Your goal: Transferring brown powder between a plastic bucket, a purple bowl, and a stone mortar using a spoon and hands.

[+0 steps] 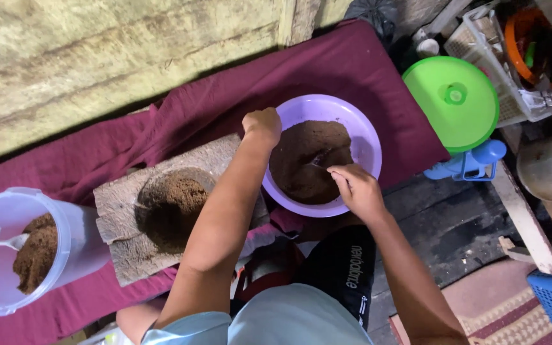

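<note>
Head view, operator A: Report both hands.

Operator B: Left hand (262,126) is closed over the rim of the purple bowl (364,137). Right hand (357,188) pinches what appears to be a spoon (317,160) in the brown powder (305,156).

A: Bowl location?

B: On the maroon cloth (352,70), touching the wooden slab (119,204), which carries 1 powder mound.
</note>
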